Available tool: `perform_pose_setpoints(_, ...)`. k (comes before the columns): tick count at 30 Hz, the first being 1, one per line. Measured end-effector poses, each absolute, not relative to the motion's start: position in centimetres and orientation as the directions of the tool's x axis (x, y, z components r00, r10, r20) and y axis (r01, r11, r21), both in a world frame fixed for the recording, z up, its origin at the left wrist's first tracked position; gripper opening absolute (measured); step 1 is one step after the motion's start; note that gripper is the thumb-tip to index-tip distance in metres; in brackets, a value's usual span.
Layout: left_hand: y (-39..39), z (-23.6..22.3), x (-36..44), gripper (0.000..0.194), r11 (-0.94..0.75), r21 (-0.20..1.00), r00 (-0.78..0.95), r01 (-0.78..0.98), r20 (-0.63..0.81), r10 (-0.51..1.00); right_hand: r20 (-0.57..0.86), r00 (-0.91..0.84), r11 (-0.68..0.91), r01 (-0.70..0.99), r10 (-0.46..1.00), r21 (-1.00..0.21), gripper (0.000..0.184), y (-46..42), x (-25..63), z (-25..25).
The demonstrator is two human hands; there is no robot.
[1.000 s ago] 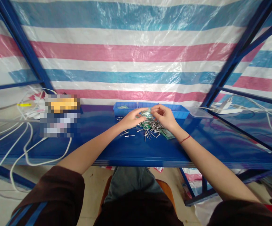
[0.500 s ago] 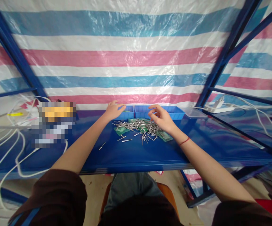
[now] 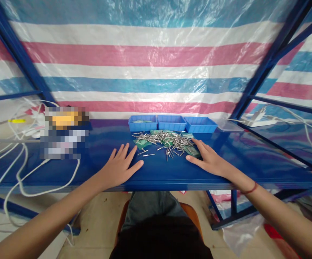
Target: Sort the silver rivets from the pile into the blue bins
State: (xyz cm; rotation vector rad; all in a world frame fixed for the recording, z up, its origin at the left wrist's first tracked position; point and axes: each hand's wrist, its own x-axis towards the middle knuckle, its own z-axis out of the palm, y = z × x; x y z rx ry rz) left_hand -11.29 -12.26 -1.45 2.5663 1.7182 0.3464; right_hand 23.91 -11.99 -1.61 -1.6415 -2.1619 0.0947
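Note:
My left hand [image 3: 119, 168] lies flat on the blue table [image 3: 161, 174], fingers spread, holding nothing. My right hand [image 3: 208, 160] also lies flat and open, its fingertips touching a small green bag [image 3: 192, 151] at the right edge of a pile of metal rivets [image 3: 168, 143]. More small green bags [image 3: 142, 143] lie under and beside the pile. A few loose rivets [image 3: 147, 155] lie between my left hand and the pile. Three blue bins [image 3: 171, 123] stand in a row behind the pile; the left one holds something green.
White cables [image 3: 23, 169] loop across the table's left part beside a blurred patch [image 3: 64, 133]. A clear plastic lid [image 3: 227, 126] sits right of the bins. Blue frame posts [image 3: 264, 68] and a striped tarp [image 3: 145, 61] close in the back. More white cables [image 3: 293, 120] lie at the right.
Both hands have drawn back from the bins and the pile toward the table's front edge and now lie flat and open. The left hand has come away from the left bin.

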Motion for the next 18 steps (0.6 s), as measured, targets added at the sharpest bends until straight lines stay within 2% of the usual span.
perform_pose_setpoints(4, -10.0, -0.3, -8.1, 0.072, -0.439, 0.193, 0.425, 0.878, 0.108, 0.899, 0.284, -0.251, 0.332, 0.899, 0.925, -0.286, 0.071, -11.3, 23.0, -1.8)
perform_pose_setpoints(8, -8.7, -0.2, -6.4, 0.073, -0.497, 0.225, 0.477, 0.838, 0.140, 0.868, 0.390, -0.257, 0.371, 0.895, 0.884, -0.250, 0.058, -11.1, 22.5, -1.6)
perform_pose_setpoints(12, -8.3, -0.4, -5.8, 0.072, -0.501, 0.239, 0.482, 0.832, 0.139, 0.865, 0.503, -0.189, 0.268, 0.959, 0.844, -0.090, 0.044, -11.3, 22.6, -1.3)
perform_pose_setpoints(15, -8.2, -0.3, -5.4, 0.072, -0.480, 0.244, 0.460, 0.843, 0.137, 0.877, 0.479, -0.225, 0.258, 0.966, 0.849, -0.004, 0.029, -11.7, 22.6, -0.5)
perform_pose_setpoints(18, -8.1, -0.1, -4.8, 0.070, -0.466, 0.232, 0.431, 0.854, 0.186, 0.883, 0.484, -0.272, 0.232, 0.962, 0.832, 0.143, 0.031, -11.9, 22.7, 1.1)
